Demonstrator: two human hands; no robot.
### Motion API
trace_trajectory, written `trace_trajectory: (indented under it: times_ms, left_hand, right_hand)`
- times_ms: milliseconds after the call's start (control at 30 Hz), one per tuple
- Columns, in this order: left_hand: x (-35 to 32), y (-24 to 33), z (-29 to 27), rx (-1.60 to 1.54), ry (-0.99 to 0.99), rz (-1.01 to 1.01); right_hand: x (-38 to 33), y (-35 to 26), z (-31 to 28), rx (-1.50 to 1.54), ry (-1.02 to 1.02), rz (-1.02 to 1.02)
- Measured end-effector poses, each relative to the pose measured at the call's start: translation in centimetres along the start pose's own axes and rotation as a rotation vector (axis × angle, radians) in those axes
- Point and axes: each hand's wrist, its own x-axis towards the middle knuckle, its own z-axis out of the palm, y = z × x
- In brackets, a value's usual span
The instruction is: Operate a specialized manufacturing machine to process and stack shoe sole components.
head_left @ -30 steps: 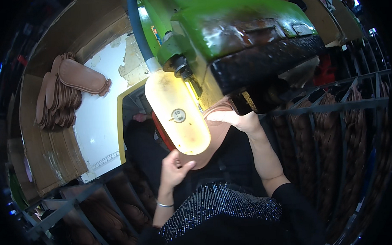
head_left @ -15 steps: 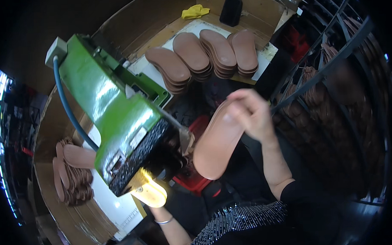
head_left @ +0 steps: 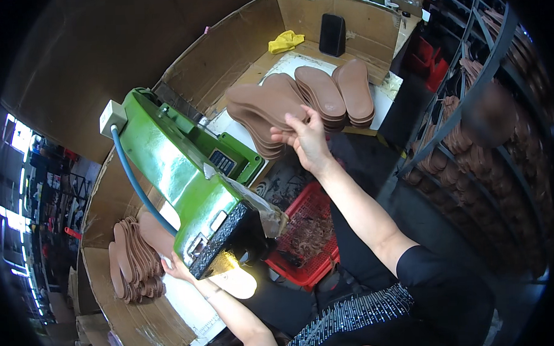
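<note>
Insoles everywhere. Our right hand (head_left: 306, 138) is raised, fingers curled and pinching one brown insole (head_left: 263, 101) by its near edge; the insole runs up and to the left from the fingers, flat side toward us. Just beyond that hand, stacks of finished insoles (head_left: 332, 95) lie fanned on the counter (head_left: 381, 99), w/ the held piece overlapping the nearest stack so we can't tell if it touches. Further past the hand, against the cardboard wall (head_left: 296, 14): a yellow cloth (head_left: 286, 41) and a black rectangular object (head_left: 332, 34).

Our left hand (head_left: 175, 268) sits low, to the left of and under the green machine (head_left: 179, 176), fingers spread loosely on a brown insole (head_left: 156, 233) that it's touching at the lower end; whether it grips or just rests, can't tell. Immediately left of that hand, a second pile of insoles (head_left: 130, 263) stands on edge on the cardboard.

Machine's black head (head_left: 230, 238) hangs just right of the left hand, w/ a lit pale oval plate (head_left: 237, 283) below it. Blue hose (head_left: 131, 178) runs up the machine's back to a white box (head_left: 112, 114). Between our two forearms, below the right hand: a red plastic basket (head_left: 319, 257) w/ brown trimmings inside. To the right of the right arm, a dark metal rack (head_left: 471, 148) holds more insoles.
</note>
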Motion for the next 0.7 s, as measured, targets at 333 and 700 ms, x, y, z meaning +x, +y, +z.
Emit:
trace_trajectory:
  times_ms: [333, 700]
  left_hand:
    - [-15.1, 12.3, -4.2, -0.038, 0.138, 0.382]
    - [-28.1, 8.1, 3.8, -0.253, -0.385, -0.392]
  right_hand:
    - [-7.5, 3.3, -3.8, -0.529, -0.351, 0.359]
    - [-23.8, 2.5, -15.4, -0.702, -0.461, 0.694]
